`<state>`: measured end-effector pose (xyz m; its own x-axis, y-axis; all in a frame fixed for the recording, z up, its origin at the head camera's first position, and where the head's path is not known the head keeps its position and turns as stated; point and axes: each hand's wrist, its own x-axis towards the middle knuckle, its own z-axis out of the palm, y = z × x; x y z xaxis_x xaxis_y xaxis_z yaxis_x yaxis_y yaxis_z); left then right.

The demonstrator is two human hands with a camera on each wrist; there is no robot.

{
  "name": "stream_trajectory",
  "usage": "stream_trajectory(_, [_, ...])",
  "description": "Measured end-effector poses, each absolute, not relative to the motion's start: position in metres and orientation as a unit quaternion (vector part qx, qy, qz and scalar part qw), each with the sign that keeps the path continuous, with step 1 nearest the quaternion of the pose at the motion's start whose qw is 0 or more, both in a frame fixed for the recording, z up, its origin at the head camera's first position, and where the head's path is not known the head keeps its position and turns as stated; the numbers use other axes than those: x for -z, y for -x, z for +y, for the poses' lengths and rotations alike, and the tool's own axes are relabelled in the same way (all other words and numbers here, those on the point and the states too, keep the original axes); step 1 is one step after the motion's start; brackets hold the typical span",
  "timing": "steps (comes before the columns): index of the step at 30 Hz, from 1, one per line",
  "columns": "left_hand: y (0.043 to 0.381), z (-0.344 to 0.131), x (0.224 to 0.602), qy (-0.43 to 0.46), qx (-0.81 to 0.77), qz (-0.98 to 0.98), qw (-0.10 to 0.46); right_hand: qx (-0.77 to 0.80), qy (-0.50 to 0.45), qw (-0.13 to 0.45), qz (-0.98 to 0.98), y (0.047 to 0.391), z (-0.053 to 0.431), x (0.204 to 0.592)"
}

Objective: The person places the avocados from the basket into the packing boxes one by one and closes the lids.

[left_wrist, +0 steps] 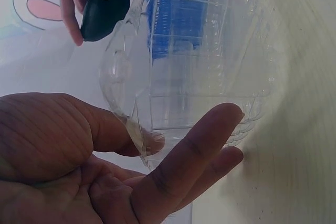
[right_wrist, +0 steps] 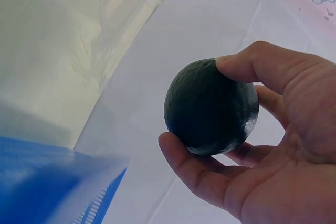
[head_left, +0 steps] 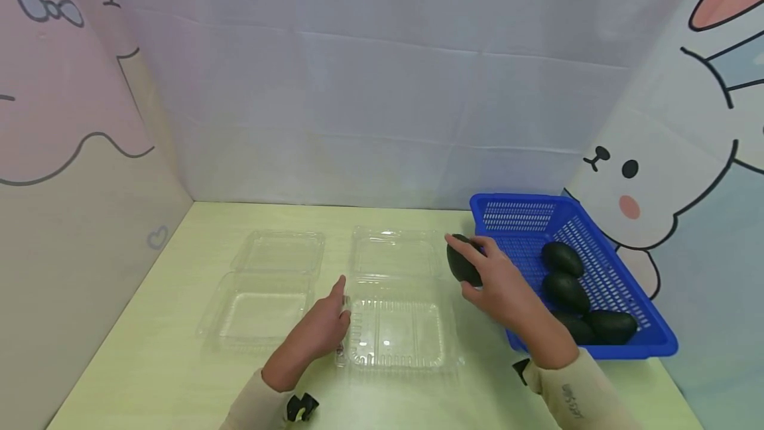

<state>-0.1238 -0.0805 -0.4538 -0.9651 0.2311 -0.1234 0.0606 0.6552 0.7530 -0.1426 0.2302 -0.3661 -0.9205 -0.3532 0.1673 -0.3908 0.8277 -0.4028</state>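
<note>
My right hand [head_left: 498,284] grips a dark green avocado [head_left: 462,263] with thumb and fingers, in the air beside the basket's left rim. In the right wrist view the avocado [right_wrist: 207,111] shows its pebbled skin. My left hand [head_left: 316,330] is at the left edge of a clear plastic clamshell container [head_left: 396,337], which lies unfolded with its lid away from me. Seen from the left wrist, the thumb [left_wrist: 142,140] laps over the container's rim while the other fingers stretch along its outer side. Inside this container I see ridges and bare plastic.
A second open clear clamshell [head_left: 262,314] lies to the left on the pale yellow-green table [head_left: 149,310]. At the right stands a blue plastic basket [head_left: 513,214] with several avocados [head_left: 564,290] in it. Printed curtains [head_left: 382,98] close off the back and sides.
</note>
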Motion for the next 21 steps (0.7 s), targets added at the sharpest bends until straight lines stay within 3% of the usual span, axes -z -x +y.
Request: stream_trajectory(21, [0.124,-0.081,0.453,-0.083,-0.395,0.909,0.102,-0.209,-0.216,0.025,-0.953,0.139,0.197,0.385])
